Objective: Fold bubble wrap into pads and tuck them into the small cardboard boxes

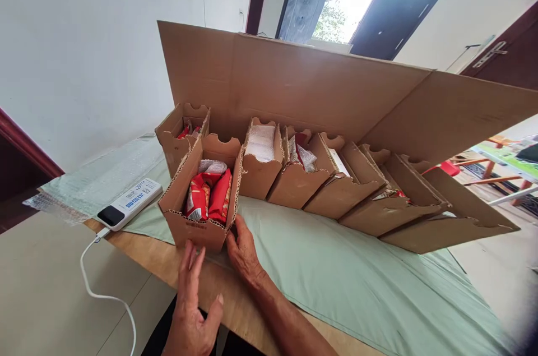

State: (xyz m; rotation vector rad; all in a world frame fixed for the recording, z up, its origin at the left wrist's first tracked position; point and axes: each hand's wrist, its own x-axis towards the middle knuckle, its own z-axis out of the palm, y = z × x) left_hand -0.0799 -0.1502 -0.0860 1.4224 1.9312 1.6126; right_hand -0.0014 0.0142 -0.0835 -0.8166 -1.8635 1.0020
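An open-topped cardboard box (204,235) stands at the table's front edge, turned a little and set forward of the other boxes. Inside it are red printed packets (209,193) and a bubble-wrapped item (212,166) behind them. My left hand (192,303) has its fingers stretched out, with the tips at the box's front face and the thumb apart. At the front right corner of the same box, my right hand (244,252) grips with its thumb near the front and fingers along the side. Some of its fingertips are hidden.
More cardboard boxes (258,179) form a row behind, holding wrapped items. A tall cardboard panel (294,78) stands at their back. To the left lies a white power bank (132,203) with a cable (86,272). Green cloth (294,249) covers the wooden table (147,255).
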